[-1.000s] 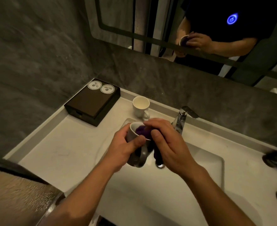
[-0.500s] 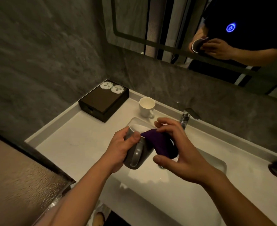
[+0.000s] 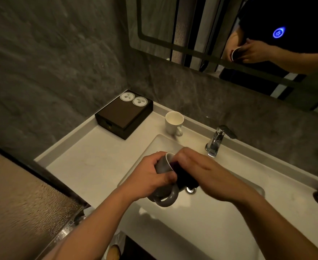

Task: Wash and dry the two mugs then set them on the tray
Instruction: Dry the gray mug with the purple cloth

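Grey mug (image 3: 163, 165) was tipped sideways over the sink (image 3: 220, 218), left hand (image 3: 148, 177) wrapped round its body. The right hand (image 3: 205, 171) was stuffing a pinched dark cloth (image 3: 184, 178) inside, I think. Ceramic, likely slick and chippable, so holding the body seemed safer than the handle.

**A:** Start from the sink (image 3: 229, 212). What's around it?

**B:** Faucet (image 3: 215, 141) at its back rim. Standing mug (image 3: 173, 123) on the counter (image 3: 90, 166), just behind the sink's back-left corner. Box (image 3: 123, 114) further left, against the wall.

**A:** And above the sink?

**B:** Held mug (image 3: 163, 164), tilted over its left part. Left grip (image 3: 148, 177) around it, right grip (image 3: 207, 173) pushing the cloth (image 3: 184, 177) into its mouth.
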Demonstrator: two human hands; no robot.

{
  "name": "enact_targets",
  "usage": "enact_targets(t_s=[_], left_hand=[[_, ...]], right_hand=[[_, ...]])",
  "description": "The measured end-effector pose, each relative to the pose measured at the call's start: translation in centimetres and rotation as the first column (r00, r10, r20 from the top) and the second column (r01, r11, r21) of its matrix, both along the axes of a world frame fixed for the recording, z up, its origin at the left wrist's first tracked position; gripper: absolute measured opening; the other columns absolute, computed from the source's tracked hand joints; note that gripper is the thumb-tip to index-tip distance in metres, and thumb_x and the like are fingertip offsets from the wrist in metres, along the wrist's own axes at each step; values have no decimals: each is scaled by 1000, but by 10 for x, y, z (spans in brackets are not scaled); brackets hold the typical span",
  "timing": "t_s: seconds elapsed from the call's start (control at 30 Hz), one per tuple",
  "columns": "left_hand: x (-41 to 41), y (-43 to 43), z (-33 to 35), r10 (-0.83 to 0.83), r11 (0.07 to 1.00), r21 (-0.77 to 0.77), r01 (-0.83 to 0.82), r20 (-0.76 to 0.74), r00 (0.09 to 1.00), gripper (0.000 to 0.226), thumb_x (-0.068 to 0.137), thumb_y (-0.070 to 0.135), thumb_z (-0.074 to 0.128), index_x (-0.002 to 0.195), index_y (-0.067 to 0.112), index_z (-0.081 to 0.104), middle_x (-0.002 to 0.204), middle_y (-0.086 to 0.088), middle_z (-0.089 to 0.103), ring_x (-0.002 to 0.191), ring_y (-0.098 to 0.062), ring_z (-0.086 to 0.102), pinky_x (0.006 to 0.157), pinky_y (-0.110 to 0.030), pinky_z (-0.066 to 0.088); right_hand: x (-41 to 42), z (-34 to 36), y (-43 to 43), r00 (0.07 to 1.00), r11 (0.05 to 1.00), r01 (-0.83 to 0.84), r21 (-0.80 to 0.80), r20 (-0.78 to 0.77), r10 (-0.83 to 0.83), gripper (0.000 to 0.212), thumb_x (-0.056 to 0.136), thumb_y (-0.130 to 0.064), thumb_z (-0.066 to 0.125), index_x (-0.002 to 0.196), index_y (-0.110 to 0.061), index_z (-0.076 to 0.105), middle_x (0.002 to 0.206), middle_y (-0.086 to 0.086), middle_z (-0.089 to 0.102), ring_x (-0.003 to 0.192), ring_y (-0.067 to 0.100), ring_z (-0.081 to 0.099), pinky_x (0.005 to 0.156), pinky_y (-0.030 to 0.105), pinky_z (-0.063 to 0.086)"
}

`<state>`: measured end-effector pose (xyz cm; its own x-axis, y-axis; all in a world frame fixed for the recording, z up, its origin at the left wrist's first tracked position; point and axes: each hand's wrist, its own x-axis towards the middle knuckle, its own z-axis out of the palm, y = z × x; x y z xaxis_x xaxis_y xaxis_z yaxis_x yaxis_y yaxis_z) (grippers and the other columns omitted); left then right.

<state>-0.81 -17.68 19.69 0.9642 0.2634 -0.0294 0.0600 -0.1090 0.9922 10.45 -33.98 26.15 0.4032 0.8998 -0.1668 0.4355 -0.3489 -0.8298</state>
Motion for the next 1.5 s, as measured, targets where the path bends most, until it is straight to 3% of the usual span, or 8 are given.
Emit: enact_targets(t_s=[0.2,0.4,0.67,0.8,0.97,1.13,1.37,1.5], left_hand=[[-5,12,3,-46,996,-71,49,40,998,94,55,91,69,112,15,69,104,-10,75,100,-33,71,91,-54,57],[-9,24,8,-128,976,-173,134,46,991,83,60,90,64,105,20,68,96,7,77,94,-14,74,82,-25,56],[-7,34,9,-238,948,-222,229,-13,971,79,57,89,67,92,18,65,82,10,74,77,-7,71,71,-21,55],[-5,39,18,-245,951,-205,230,-50,968,87,50,93,66,88,15,63,76,12,72,73,-5,70,68,-18,54],[-3,36,22,-141,958,-275,80,-209,968,84,57,98,56,84,20,71,80,-6,73,77,-21,73,85,-40,61],[-14,36,17,-51,667,-708,-232,-354,934,43,82,42,76,108,9,65,112,-23,72,106,-42,71,86,-57,60],[-7,11,8,78,455,-728,-512,-540,838,48,88,37,76,126,10,66,110,-28,76,99,-47,75,88,-61,60],[-7,17,5,90,505,-686,-524,-562,822,47,84,34,81,122,9,68,104,-25,78,93,-46,76,89,-66,59]], right_hand=[[4,4,-7,968,973,-226,-51,-124,219,24,103,-42,45,122,-26,48,112,-9,61,101,19,63,92,39,57],[0,0,-8,956,947,-283,-151,35,291,60,84,-86,24,142,-69,23,147,-46,25,143,-7,20,119,29,26],[-27,-2,7,905,947,-247,-206,301,301,52,93,-70,20,128,-37,41,123,-15,50,120,-9,29,95,0,23],[-34,-7,12,886,967,-193,-167,394,245,59,85,-82,9,122,-43,32,107,-27,40,105,-7,41,83,11,37],[-39,-24,15,991,992,60,109,115,-72,33,93,-65,35,113,-40,45,97,-23,60,89,4,58,72,16,49],[-43,-37,19,885,861,464,208,-133,-446,29,100,-56,33,106,-36,53,96,-18,67,95,-10,59,78,6,48],[-57,-59,12,957,942,290,167,-61,-284,43,88,-83,25,125,-66,38,117,-26,61,112,4,58,89,10,47],[-41,-46,0,967,975,182,126,-202,-154,39,99,-59,37,130,-40,53,118,-24,62,110,5,59,89,13,47]])
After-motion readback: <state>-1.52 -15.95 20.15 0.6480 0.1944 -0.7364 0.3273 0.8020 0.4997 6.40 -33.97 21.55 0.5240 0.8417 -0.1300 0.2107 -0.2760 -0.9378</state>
